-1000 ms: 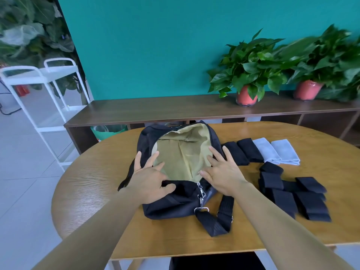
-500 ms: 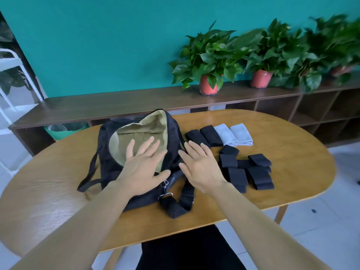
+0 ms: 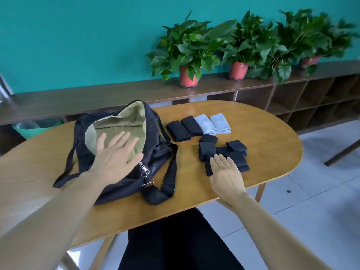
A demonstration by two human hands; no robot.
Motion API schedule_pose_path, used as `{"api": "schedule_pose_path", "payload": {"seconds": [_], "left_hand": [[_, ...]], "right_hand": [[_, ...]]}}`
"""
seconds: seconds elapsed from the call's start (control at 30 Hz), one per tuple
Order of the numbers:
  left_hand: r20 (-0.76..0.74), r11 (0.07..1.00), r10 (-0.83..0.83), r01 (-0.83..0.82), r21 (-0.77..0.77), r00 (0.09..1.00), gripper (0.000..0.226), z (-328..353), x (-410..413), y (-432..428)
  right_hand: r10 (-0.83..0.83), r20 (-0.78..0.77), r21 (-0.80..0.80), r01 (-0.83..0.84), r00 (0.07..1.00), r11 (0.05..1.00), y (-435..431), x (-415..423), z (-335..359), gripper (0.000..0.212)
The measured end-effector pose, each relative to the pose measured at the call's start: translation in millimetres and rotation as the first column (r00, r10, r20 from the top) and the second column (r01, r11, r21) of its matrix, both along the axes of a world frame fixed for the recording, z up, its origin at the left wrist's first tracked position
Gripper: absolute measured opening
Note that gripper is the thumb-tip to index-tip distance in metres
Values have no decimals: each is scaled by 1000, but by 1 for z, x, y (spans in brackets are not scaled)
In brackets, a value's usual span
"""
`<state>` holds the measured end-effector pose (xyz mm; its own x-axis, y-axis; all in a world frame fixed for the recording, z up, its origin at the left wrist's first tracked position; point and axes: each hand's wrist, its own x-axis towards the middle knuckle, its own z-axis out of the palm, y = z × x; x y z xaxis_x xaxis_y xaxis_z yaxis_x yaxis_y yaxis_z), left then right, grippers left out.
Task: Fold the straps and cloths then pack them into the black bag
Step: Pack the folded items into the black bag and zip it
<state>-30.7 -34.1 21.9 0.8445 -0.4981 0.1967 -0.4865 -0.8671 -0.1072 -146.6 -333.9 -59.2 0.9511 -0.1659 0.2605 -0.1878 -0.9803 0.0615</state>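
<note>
L hand (image 3: 115,154) flat, fingers spread, on open black bag (image 3: 155,152); R hand (image 3: 227,173) flat, fingers straight, over folded straps (image 3: 236,146).

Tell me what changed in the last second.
The right hand moved off the black bag, rightward onto the folded black straps, fingers flat, gripping nothing. The left hand stays spread on the tan lining. Bag, straps and folded cloths lie unmoved.

No legible txt; faint marks on folded strap (image 3: 208,149) too blurry.

Office-like room, oval wooden table (image 3: 263,137), cubby shelving (image 3: 311,102), potted plants (image 3: 189,53)
</note>
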Motion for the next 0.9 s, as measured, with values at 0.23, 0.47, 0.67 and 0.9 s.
{"api": "schedule_pose_path", "payload": {"seconds": [0.23,0.47,0.67,0.9], "left_hand": [[-59,1000,11,-10,24,998,99,-6,1,34],[-86,999,0,4,50,996,105,-6,1,38],[-84,997,6,1,81,996,107,-4,-1,41],[-80,997,6,0,73,997,107,-5,4,51]], "right_hand": [[18,35,18,-18,999,1000,-5,4,-4,43],[35,96,-24,-33,995,999,5,4,9,33],[-51,-46,-88,47,998,995,16,2,24,23],[33,208,-155,0,978,988,15,-3,19,38]]}}
